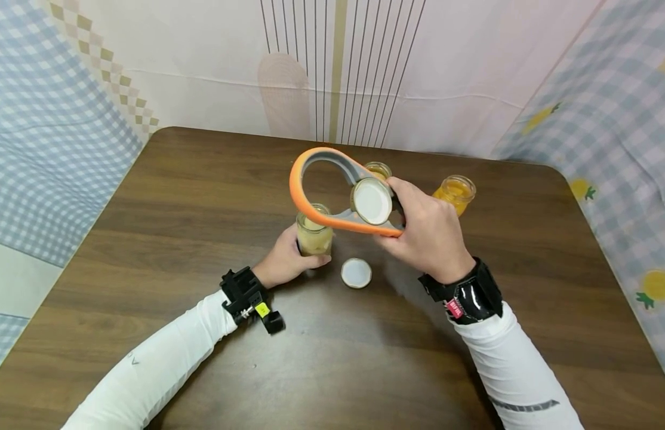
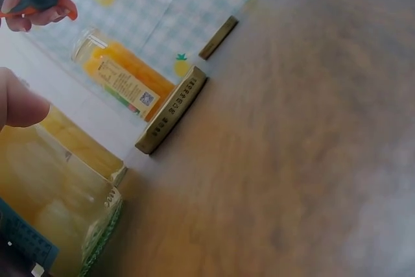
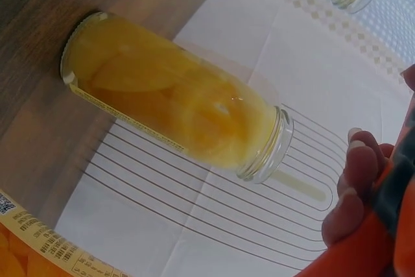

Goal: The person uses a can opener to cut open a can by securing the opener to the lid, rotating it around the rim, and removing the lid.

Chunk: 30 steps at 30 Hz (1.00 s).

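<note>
My left hand [image 1: 289, 257] grips a lidless glass jar [image 1: 314, 240] of pale fruit standing on the table, fingers and thumb wrapped round its side. My right hand [image 1: 434, 230] holds an orange and grey jar opener [image 1: 296, 179] in the air, its loop reaching left over that jar's rim. A metal lid [image 1: 372, 202], white inside face up, sits between the opener's grey inner edges. On the table right of the held jar lies another lid [image 1: 356, 273]. The left wrist view shows its gold edge, with a further gold lid [image 2: 218, 37] beyond it.
Behind the opener stands an open jar of yellow fruit [image 3: 168, 92], partly hidden in the head view. Farther right is an open jar of orange fruit [image 1: 455, 192]. The brown table [image 1: 203, 197] meets a patterned cloth [image 1: 203, 77] at its back edge.
</note>
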Each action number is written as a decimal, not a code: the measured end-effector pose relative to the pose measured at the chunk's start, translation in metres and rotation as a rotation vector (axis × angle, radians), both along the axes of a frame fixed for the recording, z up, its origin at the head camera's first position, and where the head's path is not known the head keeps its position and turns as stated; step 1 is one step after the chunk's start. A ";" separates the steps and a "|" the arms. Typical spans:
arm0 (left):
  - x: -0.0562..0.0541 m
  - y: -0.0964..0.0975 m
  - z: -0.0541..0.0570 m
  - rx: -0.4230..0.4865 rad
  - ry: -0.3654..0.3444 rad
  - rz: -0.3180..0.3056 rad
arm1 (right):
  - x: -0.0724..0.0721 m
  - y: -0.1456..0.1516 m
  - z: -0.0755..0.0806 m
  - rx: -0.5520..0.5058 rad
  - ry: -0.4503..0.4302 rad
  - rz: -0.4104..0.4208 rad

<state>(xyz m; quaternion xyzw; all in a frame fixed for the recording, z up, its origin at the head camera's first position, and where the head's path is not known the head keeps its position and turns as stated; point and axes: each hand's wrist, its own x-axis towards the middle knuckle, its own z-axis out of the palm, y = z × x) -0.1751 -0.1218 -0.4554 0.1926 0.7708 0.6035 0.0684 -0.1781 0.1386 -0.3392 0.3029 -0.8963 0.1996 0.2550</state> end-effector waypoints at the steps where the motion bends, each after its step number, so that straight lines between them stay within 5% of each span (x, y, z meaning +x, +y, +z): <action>1: -0.001 0.000 0.000 -0.009 -0.001 0.003 | 0.000 0.000 0.000 0.006 -0.003 0.002; 11: -0.006 -0.002 0.000 -0.023 -0.040 0.039 | -0.001 -0.002 -0.001 0.044 -0.007 0.010; 23: -0.016 -0.002 -0.001 0.089 -0.052 -0.010 | -0.006 0.010 0.006 -0.049 -0.008 -0.062; 30: -0.022 -0.003 -0.002 0.158 -0.096 0.048 | -0.007 0.008 0.005 -0.032 -0.021 -0.057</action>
